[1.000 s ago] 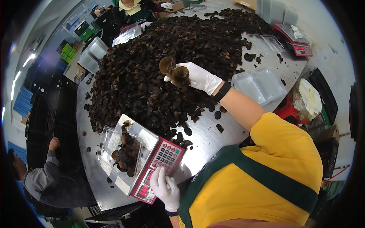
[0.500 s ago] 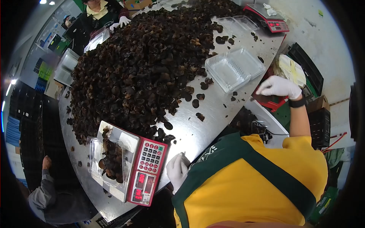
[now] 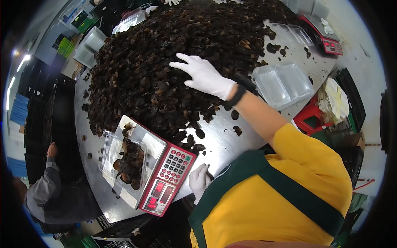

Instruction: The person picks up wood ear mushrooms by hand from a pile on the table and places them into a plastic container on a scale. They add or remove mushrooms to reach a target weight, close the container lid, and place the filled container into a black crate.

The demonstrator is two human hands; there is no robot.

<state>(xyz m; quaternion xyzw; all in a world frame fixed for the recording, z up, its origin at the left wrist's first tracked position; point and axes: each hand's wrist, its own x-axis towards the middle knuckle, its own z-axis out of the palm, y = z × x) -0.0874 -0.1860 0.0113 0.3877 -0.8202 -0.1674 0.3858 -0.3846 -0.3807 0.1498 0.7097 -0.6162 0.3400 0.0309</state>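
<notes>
My right hand [image 3: 203, 75], in a white glove, reaches over the heap of dark, wood-ear-like pieces [image 3: 144, 78] with its fingers spread and nothing held. My left hand [image 3: 199, 182], also gloved, is curled closed by the table edge, right of the scale; a small dark bit shows by its fingers, too unclear to name. On the red and silver scale [image 3: 170, 165] sits an open clear plastic box [image 3: 108, 151] holding a clump of dark pieces [image 3: 131, 163]. Red digits are lit on its display.
An empty clear box [image 3: 283, 84] lies on the metal table [image 3: 225, 142], right of the heap. A second scale [image 3: 324, 35] stands at the top right. Stacked boxes [image 3: 90, 45] are at upper left. A person in grey [image 3: 45, 192] is at left; another person's gloved hand [image 3: 170, 1] shows at the top.
My right hand has swung from the right side, beside the table, to over the heap, and its fingers have spread. The view has shifted; my left hand remains near the scale.
</notes>
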